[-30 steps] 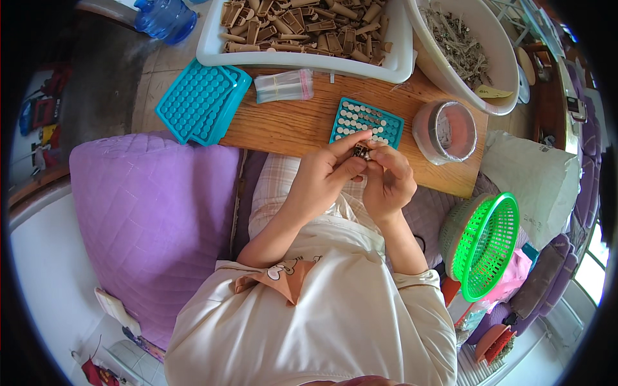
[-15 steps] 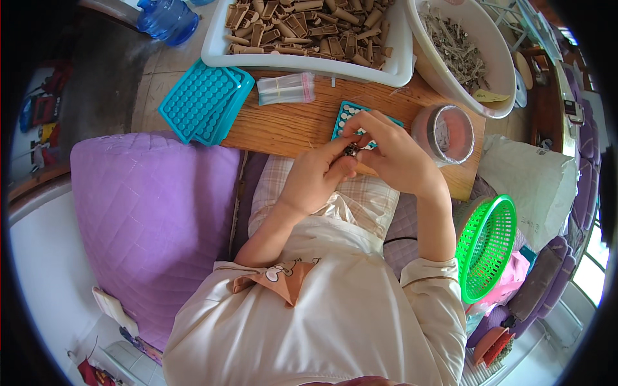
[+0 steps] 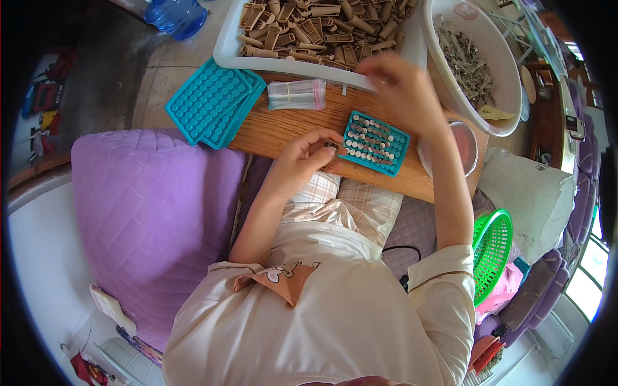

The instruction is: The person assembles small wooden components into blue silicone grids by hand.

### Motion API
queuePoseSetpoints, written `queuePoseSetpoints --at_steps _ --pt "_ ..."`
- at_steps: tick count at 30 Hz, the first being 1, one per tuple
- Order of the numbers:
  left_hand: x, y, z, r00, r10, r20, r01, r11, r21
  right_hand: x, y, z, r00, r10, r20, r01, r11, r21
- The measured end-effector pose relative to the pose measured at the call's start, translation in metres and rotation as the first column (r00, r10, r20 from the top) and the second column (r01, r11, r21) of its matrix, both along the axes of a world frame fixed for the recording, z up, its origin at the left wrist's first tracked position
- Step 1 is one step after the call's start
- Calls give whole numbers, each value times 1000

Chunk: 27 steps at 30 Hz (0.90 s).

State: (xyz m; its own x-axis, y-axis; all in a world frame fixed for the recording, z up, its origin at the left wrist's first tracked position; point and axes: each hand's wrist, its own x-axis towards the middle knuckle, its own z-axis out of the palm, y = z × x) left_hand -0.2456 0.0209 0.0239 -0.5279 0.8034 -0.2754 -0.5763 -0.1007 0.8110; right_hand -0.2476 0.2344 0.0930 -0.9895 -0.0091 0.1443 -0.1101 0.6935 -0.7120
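My left hand point(image 3: 302, 157) pinches a small dark part point(image 3: 332, 145) between thumb and fingers, at the table's near edge. The part is too small to make out its kind. Right beside it lies a teal tray point(image 3: 398, 153) with rows of small round white and dark pieces in its pockets. My right hand point(image 3: 402, 87) is raised over the front rim of a white bin point(image 3: 302, 67). Motion smears its fingers, so their grip does not show. Brown plastic pieces point(image 3: 315, 29) with long, hollow bodies fill the bin.
At the table's left are stacked teal trays point(image 3: 215, 103) and a bundle of clear plastic bags point(image 3: 296, 95). A round tub point(image 3: 460, 151) stands right, partly behind my forearm. Behind it, a white basin point(image 3: 444, 83) holds thin metallic pieces. A green basket point(image 3: 492, 251) sits lower right.
My right hand has left the left hand and moved up and away to the bin's rim. The left hand keeps the small part, and the teal tray is now uncovered.
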Motion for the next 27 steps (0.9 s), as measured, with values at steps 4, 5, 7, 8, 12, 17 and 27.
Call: queuePoseSetpoints --at_steps 4,5,7,8,12,17,27 --pt "-6 3 7 957 165 239 -166 986 -16 -45 54 -28 968 91 -235 49 848 528" --pt "-6 4 7 957 169 237 -170 985 -17 -51 53 -34 967 94 -237 46 849 526" --pt "-5 9 10 942 264 206 -269 963 -7 -59 49 -45 986 167 -14 -112 719 686" --pt "-5 10 11 941 267 206 -271 962 -9 -62 45 -49 985 170 -14 -114 720 685" --pt "-7 11 12 917 298 265 -323 945 55 -70 36 -56 981 190 43 -164 687 708" --pt "-6 17 19 861 387 331 -448 884 132 -68 43 -50 986 160 46 -152 757 635" --pt "1 13 24 840 485 243 -527 837 150 -63 53 -46 996 36 85 -75 856 512"
